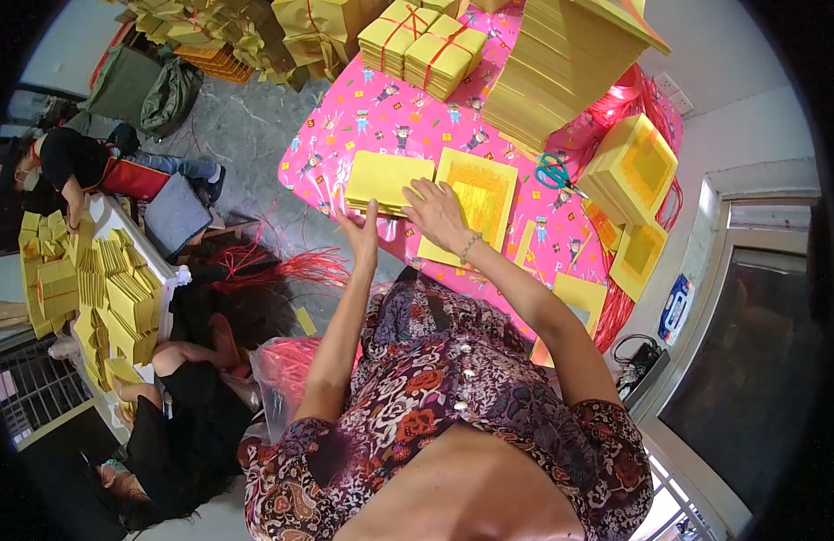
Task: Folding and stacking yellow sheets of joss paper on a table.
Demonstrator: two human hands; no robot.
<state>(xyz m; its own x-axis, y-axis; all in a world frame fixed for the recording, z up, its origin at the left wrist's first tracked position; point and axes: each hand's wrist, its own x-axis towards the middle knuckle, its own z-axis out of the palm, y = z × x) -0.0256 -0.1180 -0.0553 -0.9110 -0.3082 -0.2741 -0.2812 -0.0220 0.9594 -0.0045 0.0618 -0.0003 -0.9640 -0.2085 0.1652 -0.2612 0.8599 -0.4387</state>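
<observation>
Yellow paper stack (390,171): we are seeing matte, rectangular sheets piled into a low block, lying near the table's close edge, at our fingers.
Left hand (359,234): we are holding it partly open at the block's near left corner, thumb upright against the near side, fingers spreading outward.
Right hand (435,209): we are laying it palm down and loosely spread, fingertips resting on the block's near right corner; a bracelet (471,246) is circling the wrist.
Printed yellow sheets (487,200): these are lying just right of the block, partly under our right hand, an orange patterned border framing a shiny gold rectangle.
Tablecloth (336,135): glossy pink, printed with small cartoon figures, it is stretching left of the block and beyond it, giving us sliding room.
Right side: teal-handled scissors (554,171) are lying beside an orange-panelled stack (633,167), while glossy red strips (674,212) are trailing behind and below, crowding that edge.
Far side: a tall yellow paper pile (557,86) is leaning, its layered edges showing; red ribbons are crossing squared tied bundles (424,50).
Left, beyond the table: two people are sitting by a white table (169,288) loaded with yellow paper bundles (133,302).
</observation>
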